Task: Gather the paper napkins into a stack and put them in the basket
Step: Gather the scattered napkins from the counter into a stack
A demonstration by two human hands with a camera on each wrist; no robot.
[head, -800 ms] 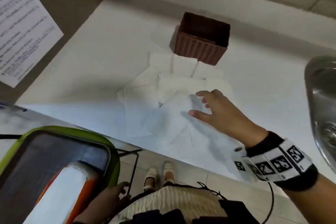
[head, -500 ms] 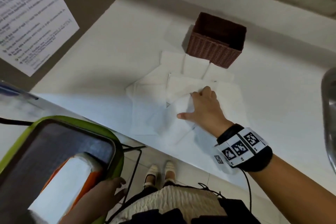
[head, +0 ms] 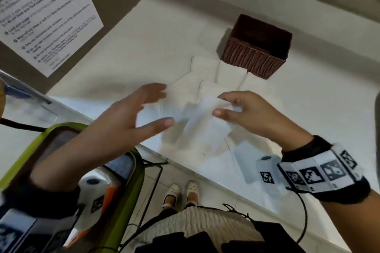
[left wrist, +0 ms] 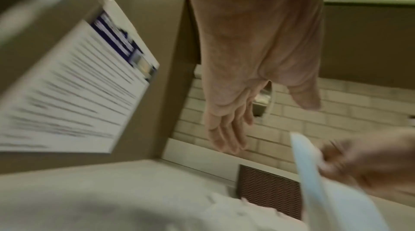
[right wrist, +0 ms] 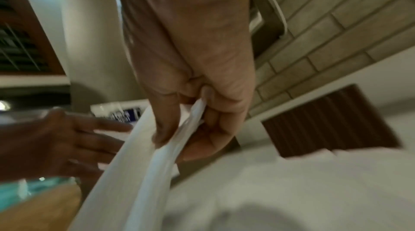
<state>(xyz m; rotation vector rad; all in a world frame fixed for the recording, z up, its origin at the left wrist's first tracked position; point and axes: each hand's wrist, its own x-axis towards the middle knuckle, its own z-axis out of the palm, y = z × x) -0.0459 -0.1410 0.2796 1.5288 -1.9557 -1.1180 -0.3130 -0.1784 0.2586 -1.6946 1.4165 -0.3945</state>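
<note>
Several white paper napkins (head: 207,72) lie spread on the white counter in front of a brown woven basket (head: 257,47), which looks empty. My right hand (head: 224,104) pinches one napkin (head: 203,121) by its edge and holds it lifted above the pile; the right wrist view shows thumb and fingers (right wrist: 166,128) clamped on the napkin (right wrist: 143,172). My left hand (head: 156,107) hovers just left of it with fingers straight and spread, holding nothing. The left wrist view shows the left hand (left wrist: 258,125), the napkin (left wrist: 319,181) and the basket (left wrist: 267,188).
A printed notice (head: 41,16) hangs on the brown panel at left. A green-rimmed bin (head: 127,201) stands below the counter's front edge. A metal object (head: 377,121) shows at the right edge. A tiled wall runs behind the basket.
My right hand has picked a napkin up off the pile. My left hand has come up from the bin's edge to beside the lifted napkin.
</note>
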